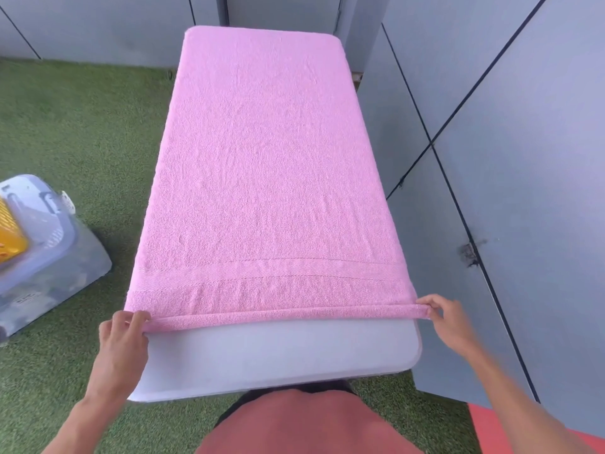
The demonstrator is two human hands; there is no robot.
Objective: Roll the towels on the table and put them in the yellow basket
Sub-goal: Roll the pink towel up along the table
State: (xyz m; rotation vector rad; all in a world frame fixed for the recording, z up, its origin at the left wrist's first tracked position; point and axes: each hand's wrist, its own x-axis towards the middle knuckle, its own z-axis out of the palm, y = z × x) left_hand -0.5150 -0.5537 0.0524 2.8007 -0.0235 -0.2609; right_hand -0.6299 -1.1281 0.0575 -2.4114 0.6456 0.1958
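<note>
Pink terry towel [265, 165] lies flat along the white surface [281, 352], its near hem just turned over into a thin first roll. Left hand [122, 339] and right hand [450, 319] each pinch an end of that roll. Next, I'd judge, both must roll forward evenly. Yellow basket [9, 231] waits on the grass, left.

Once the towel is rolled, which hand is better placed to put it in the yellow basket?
Probably the left hand. The yellow basket sits on the grass at the table's left side, while the right hand pinches the towel at the far corner.
</note>
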